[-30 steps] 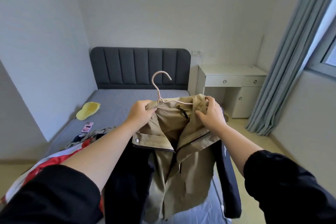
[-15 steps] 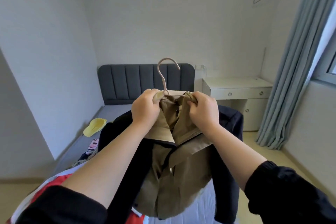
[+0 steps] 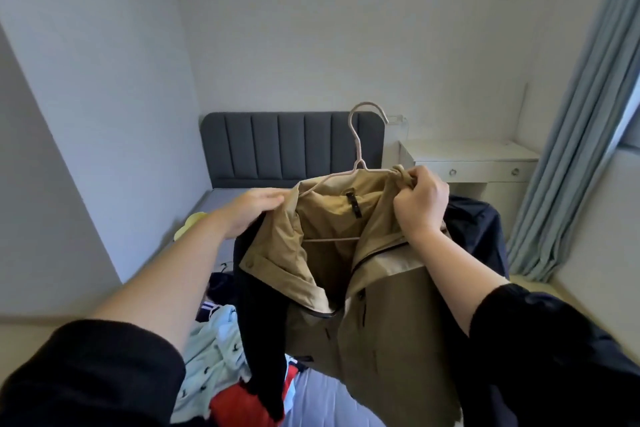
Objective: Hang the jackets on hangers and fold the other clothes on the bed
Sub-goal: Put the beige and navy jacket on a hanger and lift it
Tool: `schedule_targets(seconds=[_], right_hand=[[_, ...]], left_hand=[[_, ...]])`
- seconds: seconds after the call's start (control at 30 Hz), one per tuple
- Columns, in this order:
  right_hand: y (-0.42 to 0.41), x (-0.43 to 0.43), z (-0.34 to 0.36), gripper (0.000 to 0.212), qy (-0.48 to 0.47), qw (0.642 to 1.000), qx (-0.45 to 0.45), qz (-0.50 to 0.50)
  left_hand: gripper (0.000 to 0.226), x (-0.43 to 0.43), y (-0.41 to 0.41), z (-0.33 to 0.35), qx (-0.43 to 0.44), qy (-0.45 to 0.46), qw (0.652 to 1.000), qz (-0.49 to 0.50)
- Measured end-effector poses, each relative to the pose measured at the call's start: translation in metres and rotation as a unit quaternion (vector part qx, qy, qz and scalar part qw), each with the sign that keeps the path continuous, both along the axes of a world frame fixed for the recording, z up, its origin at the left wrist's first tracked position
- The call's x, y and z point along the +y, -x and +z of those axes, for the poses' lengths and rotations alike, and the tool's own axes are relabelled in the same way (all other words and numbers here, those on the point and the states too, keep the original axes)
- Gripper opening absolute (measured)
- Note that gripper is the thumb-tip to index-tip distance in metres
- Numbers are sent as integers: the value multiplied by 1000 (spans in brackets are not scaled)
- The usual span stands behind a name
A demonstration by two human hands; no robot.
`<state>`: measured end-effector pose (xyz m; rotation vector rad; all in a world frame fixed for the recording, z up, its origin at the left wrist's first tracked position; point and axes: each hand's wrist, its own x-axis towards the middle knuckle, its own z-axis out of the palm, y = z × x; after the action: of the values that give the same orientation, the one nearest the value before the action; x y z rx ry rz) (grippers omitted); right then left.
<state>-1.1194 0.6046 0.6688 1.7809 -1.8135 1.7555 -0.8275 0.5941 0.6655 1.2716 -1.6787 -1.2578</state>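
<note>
Jacket: a khaki fabric jacket with dark navy sleeves is held up in the air at the centre of the view. Its front is open and its collar spread, and it hangs over the near end of the bed.
Hanger: a thin pale-pink hanger sits inside the jacket's neck. Its hook stands up at 12 o'clock from the collar, and its lower bar shows across the lining.
Left hand: the left hand, at 9 o'clock from the collar, lies with fingers stretched out against the jacket's shoulder edge. The thumb is hidden, so whether it pinches the cloth cannot be told.
Right hand: the right hand, at 3 o'clock from the collar, is clenched round a bunched fold of the jacket's collar.
Bed: a grey-blue mattress with a dark grey padded headboard at 11 o'clock.
Clothes pile: at 7 o'clock on the bed lie a pale mint garment and a red garment, touching each other.
Yellow item: a small yellow object, perhaps a cap, at 9 o'clock on the bed, partly behind the left forearm.
Desk: a white desk with 2 drawer knobs at 2 o'clock, just beside the headboard.
Curtain: a blue-grey pleated curtain at 3 o'clock.
</note>
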Motion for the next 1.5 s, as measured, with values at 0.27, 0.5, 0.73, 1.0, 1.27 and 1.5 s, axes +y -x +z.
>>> schedule_targets(seconds=[0.27,0.5,0.73,1.0,1.27,1.5], right_hand=[[8,-8,-11,4,-92,992,-64,49],[31,-10,-2,16,-385,884,185,190],[1,-6,-29,13,-221,957,179,59],[-24,4,-45,20,-179,956,223,62],[-29,26,-57,19,-272,924,257,77],[2,67,-62,16,-314,908,239,140]], left_hand=[[14,-7,37,3,-282,318,893,149],[5,-3,44,-16,-446,430,759,199],[13,-1,37,-5,-481,409,756,174],[29,4,8,-43,-504,308,780,207],[10,32,-4,-74,-488,297,805,159],[13,98,26,-91,-452,274,817,231]])
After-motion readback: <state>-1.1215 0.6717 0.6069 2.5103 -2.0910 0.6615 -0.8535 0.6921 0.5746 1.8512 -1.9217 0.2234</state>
